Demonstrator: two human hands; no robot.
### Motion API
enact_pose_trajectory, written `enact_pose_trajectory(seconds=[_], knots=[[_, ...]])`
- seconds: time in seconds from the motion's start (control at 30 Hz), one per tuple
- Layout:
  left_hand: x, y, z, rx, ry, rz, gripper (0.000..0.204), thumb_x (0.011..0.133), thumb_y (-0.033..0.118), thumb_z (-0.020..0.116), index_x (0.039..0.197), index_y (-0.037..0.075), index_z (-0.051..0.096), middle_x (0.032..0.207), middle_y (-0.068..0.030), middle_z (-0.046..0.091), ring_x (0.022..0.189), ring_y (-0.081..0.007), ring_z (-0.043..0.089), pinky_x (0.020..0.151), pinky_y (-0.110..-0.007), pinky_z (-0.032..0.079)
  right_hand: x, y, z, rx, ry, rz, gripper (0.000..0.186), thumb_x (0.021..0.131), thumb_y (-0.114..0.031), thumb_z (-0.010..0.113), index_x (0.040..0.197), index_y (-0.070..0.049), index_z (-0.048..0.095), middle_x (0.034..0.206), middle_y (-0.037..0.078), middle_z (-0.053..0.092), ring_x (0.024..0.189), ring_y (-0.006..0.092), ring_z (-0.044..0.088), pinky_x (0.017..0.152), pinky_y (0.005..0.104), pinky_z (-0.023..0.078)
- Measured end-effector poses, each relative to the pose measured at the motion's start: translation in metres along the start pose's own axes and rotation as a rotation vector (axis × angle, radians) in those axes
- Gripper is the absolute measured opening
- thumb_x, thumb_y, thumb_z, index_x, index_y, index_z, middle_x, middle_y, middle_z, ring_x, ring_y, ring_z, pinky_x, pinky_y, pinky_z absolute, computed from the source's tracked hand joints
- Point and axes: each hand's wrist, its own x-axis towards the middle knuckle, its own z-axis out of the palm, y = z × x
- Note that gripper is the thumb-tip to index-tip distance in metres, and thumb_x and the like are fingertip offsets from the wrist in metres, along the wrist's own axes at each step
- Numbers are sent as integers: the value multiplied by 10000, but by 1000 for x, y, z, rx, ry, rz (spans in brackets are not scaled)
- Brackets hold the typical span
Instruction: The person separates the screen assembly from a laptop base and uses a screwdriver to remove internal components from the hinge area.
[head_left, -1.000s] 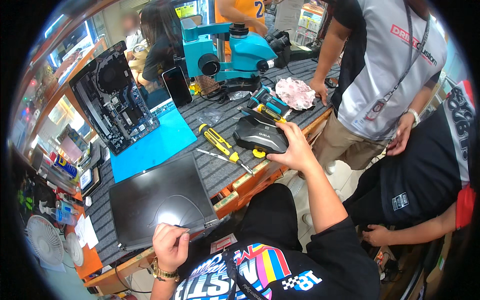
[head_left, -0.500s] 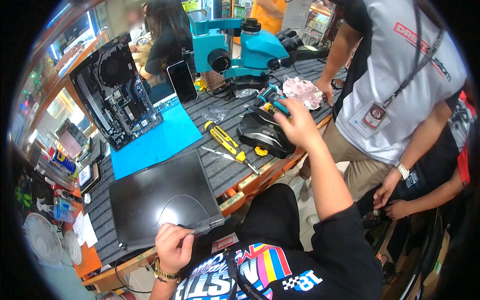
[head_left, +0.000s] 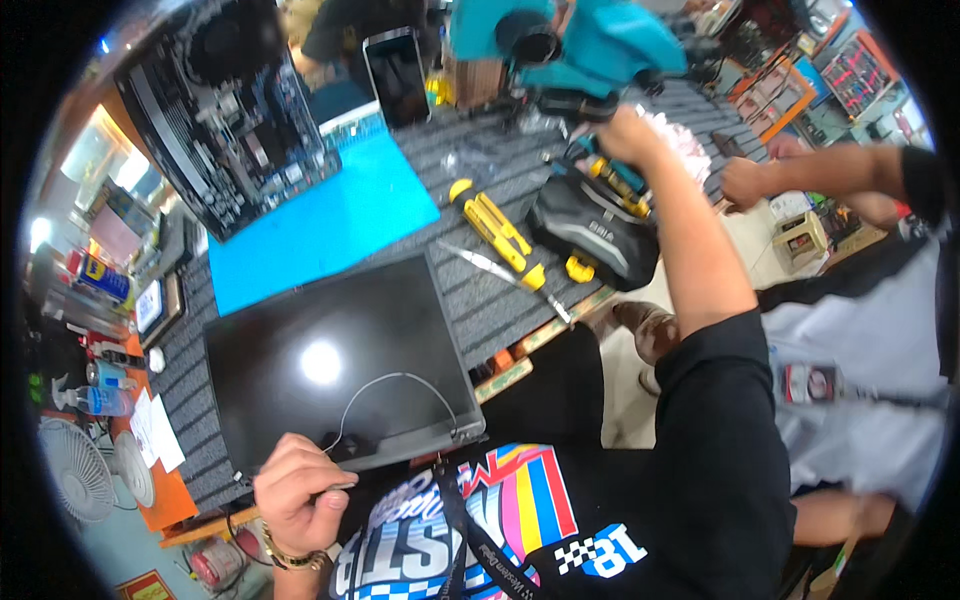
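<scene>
A dark laptop screen panel [head_left: 330, 370] lies flat on the mat before me. From its lower right corner a thin grey cable [head_left: 375, 382] loops over the panel to my left hand [head_left: 300, 490]. Thumb and forefinger are pinched there, a small end sticking out between them. My right hand [head_left: 628, 138] is stretched out past a black zipped tool case [head_left: 592, 228], by the teal microscope's dark base [head_left: 575, 105]. It is blurred and its fingers are hidden. Beside the case lie a yellow screwdriver [head_left: 497, 232] and silver tweezers [head_left: 480, 262].
An opened laptop base [head_left: 240, 130] leans upright behind a blue mat [head_left: 330, 230]. A phone [head_left: 398, 80] stands near the microscope [head_left: 600, 50]. Crumpled pinkish wrapping [head_left: 682, 145] lies right of my forearm. A co-worker's arm [head_left: 820, 178] is at right; a fan [head_left: 75, 470] stands at left.
My right hand has reached farther forward, from above the tool case to the microscope base. My left hand stays pinched by the panel's edge. The view has shifted, and the co-worker has turned or moved.
</scene>
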Motion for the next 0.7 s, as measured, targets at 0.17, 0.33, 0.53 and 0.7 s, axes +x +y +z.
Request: enact_pose_trajectory(seconds=[0.17, 0.33, 0.53, 0.7], knots=[[1, -7, -22, -36, 31, -42, 396, 1032, 402, 817, 880, 36, 811, 761, -47, 695, 693, -233, 618, 701, -407, 461, 21, 12, 5, 52, 108, -110, 364, 1039, -345, 697, 1272, -91, 814, 1259, 256, 815, 1259, 472, 746, 1030, 521, 617], [10, -19, -31, -52, 26, -58, 406, 1042, 416, 804, 885, 42, 808, 776, -42, 700, 694, -225, 618, 701, -405, 451, 41, 34, 15, 238, -26, -256, 275, 1024, -277, 756, 1241, -133, 845, 1200, 189, 856, 1184, 406, 795, 1016, 478, 629], [20, -26, -33, -56, 32, -58, 404, 1055, 423, 792, 907, 47, 794, 776, -35, 696, 688, -216, 615, 693, -402, 439, 52, 14, 13, -71, -105, -202, 350, 1021, -390, 818, 1253, -131, 860, 1181, 116, 873, 1135, 284, 815, 1026, 440, 624], [22, -32, -35, -59, 22, -61, 405, 1057, 428, 790, 913, 50, 791, 777, -30, 693, 691, -210, 618, 690, -398, 433, 54, 14, 18, 40, -103, -110, 388, 998, -425, 840, 1238, -120, 865, 1169, 104, 868, 1107, 272, 797, 1006, 429, 613]])
